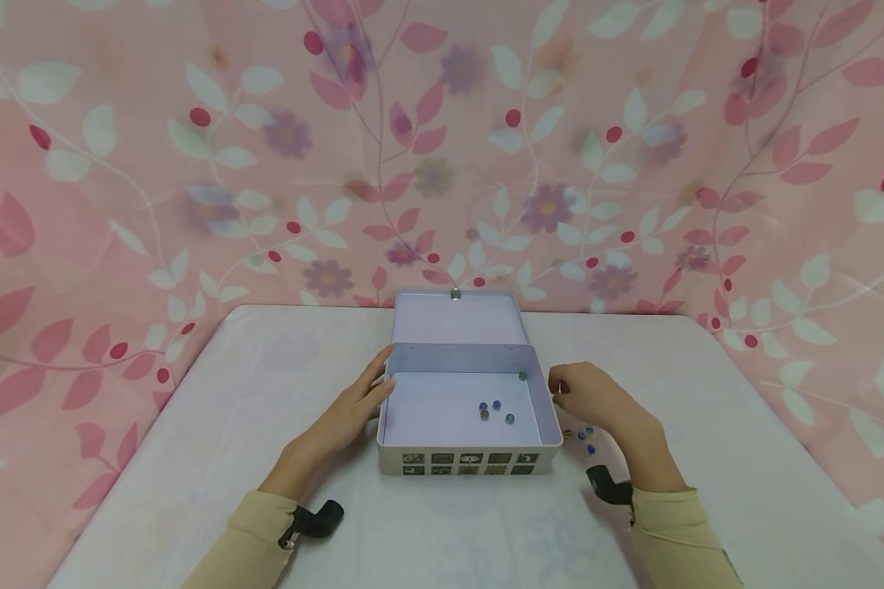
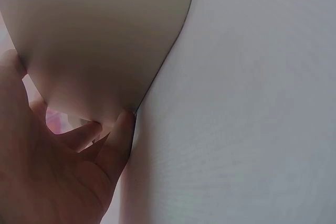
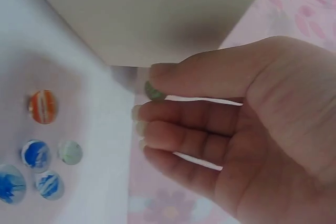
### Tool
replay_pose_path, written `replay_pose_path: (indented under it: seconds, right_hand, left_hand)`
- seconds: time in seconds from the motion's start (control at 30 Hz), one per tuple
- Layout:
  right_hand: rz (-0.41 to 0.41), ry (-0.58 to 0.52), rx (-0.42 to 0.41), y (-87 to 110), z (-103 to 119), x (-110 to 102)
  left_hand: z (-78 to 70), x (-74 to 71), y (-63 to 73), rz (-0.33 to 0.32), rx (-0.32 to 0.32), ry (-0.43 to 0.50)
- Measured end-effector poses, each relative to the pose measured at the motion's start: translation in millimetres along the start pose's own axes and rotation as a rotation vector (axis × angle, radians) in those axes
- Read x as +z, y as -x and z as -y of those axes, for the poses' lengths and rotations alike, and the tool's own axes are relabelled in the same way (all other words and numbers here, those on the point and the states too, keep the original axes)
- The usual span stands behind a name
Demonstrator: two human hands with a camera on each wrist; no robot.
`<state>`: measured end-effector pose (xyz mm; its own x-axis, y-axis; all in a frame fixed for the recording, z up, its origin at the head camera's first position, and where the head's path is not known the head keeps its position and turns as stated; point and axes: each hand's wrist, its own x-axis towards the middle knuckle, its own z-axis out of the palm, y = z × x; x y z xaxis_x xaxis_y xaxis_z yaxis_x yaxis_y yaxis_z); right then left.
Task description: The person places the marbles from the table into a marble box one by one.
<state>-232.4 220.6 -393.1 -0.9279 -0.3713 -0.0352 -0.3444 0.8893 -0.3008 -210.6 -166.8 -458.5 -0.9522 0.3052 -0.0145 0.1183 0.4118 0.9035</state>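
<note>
A pale metal box [image 1: 470, 460] with its hinged lid [image 1: 460, 317] tipped back stands on the table. Several marbles [image 1: 497, 405] lie inside it, toward the right, and a green marble [image 1: 523, 376] sits near its back right corner. My left hand [image 1: 349, 411] holds the box's left side; in the left wrist view its fingers touch the wall. Just outside the right wall is my right hand [image 1: 597, 397], which pinches a green marble [image 3: 154, 92] between thumb and index finger. Beside that hand, several marbles lie on the table, among them an orange marble [image 3: 43, 106] and a blue marble [image 3: 36, 155].
A white cloth [image 1: 265, 384] covers the table. Behind it hangs a pink floral curtain [image 1: 442, 164]. A black wrist mount [image 1: 319, 519] sticks out by the left sleeve, another black mount [image 1: 608, 486] by the right one.
</note>
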Motion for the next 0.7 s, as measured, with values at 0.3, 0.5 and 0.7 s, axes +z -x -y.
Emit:
replay_pose_path:
  seconds: [0.3, 0.5, 0.7]
  right_hand:
    - [-0.178, -0.033, -0.079, 2.9, 8.0, -10.3]
    - [-0.214, -0.058, -0.077, 5.7, 17.5, -13.6]
    - [-0.214, -0.079, -0.069, 8.7, 30.3, -14.5]
  left_hand:
    - [0.5, 0.2, -0.1, -0.001, 0.006, -0.004]
    - [0.5, 0.3, -0.3, -0.001, 0.000, -0.006]
    - [0.3, 0.3, -0.6, -0.004, -0.001, -0.003]
